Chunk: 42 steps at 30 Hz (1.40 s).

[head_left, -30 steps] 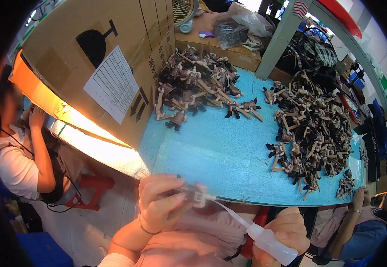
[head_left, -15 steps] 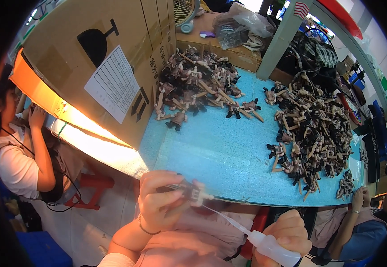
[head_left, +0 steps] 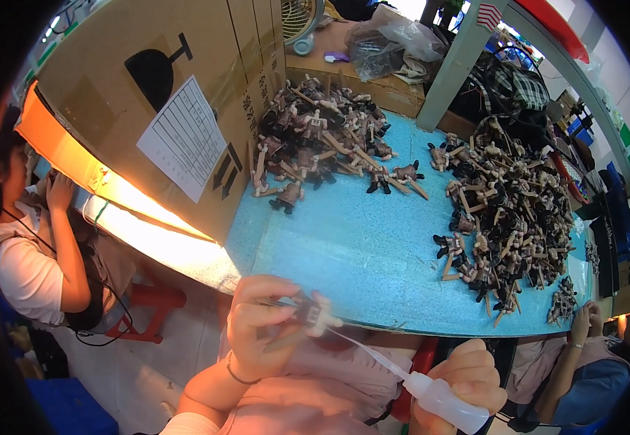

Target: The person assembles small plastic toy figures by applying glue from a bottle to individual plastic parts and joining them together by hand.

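Head view: left fingers (head_left: pixel 257 319) pinch a small figure (head_left: pixel 313 316); right hand (head_left: pixel 463 380) grips a white squeeze bottle (head_left: pixel 445 400).
Its thin nozzle touches the figure, just below the blue tabletop (head_left: pixel 358 254) edge, where 2 figure piles (head_left: pixel 322 138) lie beside a cardboard box (head_left: pixel 148 94).

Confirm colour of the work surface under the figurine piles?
Light blue, faintly speckled table top, seen in the head view.
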Tool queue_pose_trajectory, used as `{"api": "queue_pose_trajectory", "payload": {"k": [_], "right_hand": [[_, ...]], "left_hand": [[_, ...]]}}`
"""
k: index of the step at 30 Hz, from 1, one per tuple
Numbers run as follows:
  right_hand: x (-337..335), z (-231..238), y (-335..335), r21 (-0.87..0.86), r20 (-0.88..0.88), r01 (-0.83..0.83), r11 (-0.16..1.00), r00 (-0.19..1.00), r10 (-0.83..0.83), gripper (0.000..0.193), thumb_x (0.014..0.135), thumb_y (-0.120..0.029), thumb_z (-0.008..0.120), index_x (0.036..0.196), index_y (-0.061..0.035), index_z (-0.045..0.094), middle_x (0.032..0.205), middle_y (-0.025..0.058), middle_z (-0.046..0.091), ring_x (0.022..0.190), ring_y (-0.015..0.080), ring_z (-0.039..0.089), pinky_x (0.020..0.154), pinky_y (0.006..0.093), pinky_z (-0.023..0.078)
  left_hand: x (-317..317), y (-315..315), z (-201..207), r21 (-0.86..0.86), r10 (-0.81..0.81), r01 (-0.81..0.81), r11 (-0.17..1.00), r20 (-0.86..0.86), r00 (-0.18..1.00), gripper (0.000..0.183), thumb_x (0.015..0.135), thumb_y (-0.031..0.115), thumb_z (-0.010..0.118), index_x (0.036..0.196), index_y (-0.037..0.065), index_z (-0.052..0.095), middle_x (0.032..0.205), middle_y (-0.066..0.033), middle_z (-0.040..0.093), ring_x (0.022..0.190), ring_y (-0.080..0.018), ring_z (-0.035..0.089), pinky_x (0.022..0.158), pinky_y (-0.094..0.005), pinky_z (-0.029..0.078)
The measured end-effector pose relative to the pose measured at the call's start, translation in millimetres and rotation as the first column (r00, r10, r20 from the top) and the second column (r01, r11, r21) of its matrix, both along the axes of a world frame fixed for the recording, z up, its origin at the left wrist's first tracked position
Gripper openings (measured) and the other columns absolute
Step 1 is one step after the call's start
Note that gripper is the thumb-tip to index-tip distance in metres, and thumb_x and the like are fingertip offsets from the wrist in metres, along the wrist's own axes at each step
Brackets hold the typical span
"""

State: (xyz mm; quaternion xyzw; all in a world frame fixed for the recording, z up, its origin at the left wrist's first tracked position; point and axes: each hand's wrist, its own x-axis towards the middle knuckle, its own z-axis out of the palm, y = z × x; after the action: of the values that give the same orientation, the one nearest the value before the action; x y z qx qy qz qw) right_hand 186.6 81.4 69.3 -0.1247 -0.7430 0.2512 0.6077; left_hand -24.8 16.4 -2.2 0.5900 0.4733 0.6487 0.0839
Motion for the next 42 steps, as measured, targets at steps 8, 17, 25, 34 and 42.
{"api": "queue_pose_trajectory", "payload": {"k": [8, 17, 25, 34, 42], "right_hand": [[-2, 2, -2, 0.017, 0.022, 0.034, 0.999, 0.999, -0.034, 0.035, 0.075, -0.035, 0.071, 0.074, -0.0043, 0.053, 0.056, 0.0034, 0.054, 0.047, 0.0174, 0.051, 0.045, 0.0275, 0.037], [-6, -19, -3, -0.03, -0.036, 0.227, 0.973, 0.973, -0.228, 0.053, 0.075, -0.057, 0.061, 0.086, -0.0084, 0.043, 0.069, 0.0003, 0.044, 0.055, 0.0126, 0.042, 0.052, 0.0271, 0.029], [-12, -19, -2, -0.089, -0.08, 0.263, 0.961, 0.96, -0.27, 0.053, 0.076, -0.057, 0.06, 0.081, -0.0085, 0.041, 0.066, -0.0004, 0.042, 0.054, 0.0118, 0.041, 0.051, 0.0275, 0.028], [-4, -14, -5, -0.058, -0.077, 0.23, 0.971, 0.969, -0.234, 0.051, 0.076, -0.056, 0.061, 0.083, -0.0088, 0.042, 0.065, 0.0, 0.041, 0.056, 0.0133, 0.039, 0.052, 0.0278, 0.027], [-16, -10, -5, -0.022, -0.059, 0.247, 0.969, 0.967, -0.247, 0.05, 0.076, -0.054, 0.062, 0.085, -0.0081, 0.043, 0.065, 0.0002, 0.041, 0.055, 0.013, 0.037, 0.052, 0.0278, 0.028]], "left_hand": [[4, 1, 1, -0.027, -0.032, 0.034, 0.999, 0.091, 0.995, 0.036, 0.071, -0.003, 0.07, 0.095, 0.005, 0.045, 0.105, -0.0169, 0.047, 0.086, -0.0213, 0.057, 0.072, -0.0296, 0.053], [7, -3, 1, -0.033, -0.063, 0.073, 0.997, 0.234, 0.97, 0.039, 0.067, -0.007, 0.07, 0.095, 0.007, 0.047, 0.106, -0.0159, 0.05, 0.086, -0.0182, 0.054, 0.077, -0.0284, 0.046], [7, 0, 3, -0.01, -0.071, 0.073, 0.997, 0.155, 0.985, 0.038, 0.068, -0.011, 0.069, 0.093, 0.006, 0.046, 0.104, -0.0165, 0.049, 0.086, -0.0186, 0.055, 0.075, -0.0271, 0.05], [5, -3, 4, -0.027, -0.053, 0.057, 0.998, 0.129, 0.99, 0.038, 0.068, -0.008, 0.07, 0.094, 0.007, 0.046, 0.103, -0.0174, 0.049, 0.087, -0.0198, 0.053, 0.072, -0.0269, 0.05], [4, -2, 4, -0.003, -0.059, 0.06, 0.998, 0.082, 0.995, 0.038, 0.067, -0.003, 0.072, 0.094, 0.007, 0.048, 0.104, -0.0177, 0.05, 0.088, -0.0205, 0.052, 0.074, -0.0281, 0.05]]}}
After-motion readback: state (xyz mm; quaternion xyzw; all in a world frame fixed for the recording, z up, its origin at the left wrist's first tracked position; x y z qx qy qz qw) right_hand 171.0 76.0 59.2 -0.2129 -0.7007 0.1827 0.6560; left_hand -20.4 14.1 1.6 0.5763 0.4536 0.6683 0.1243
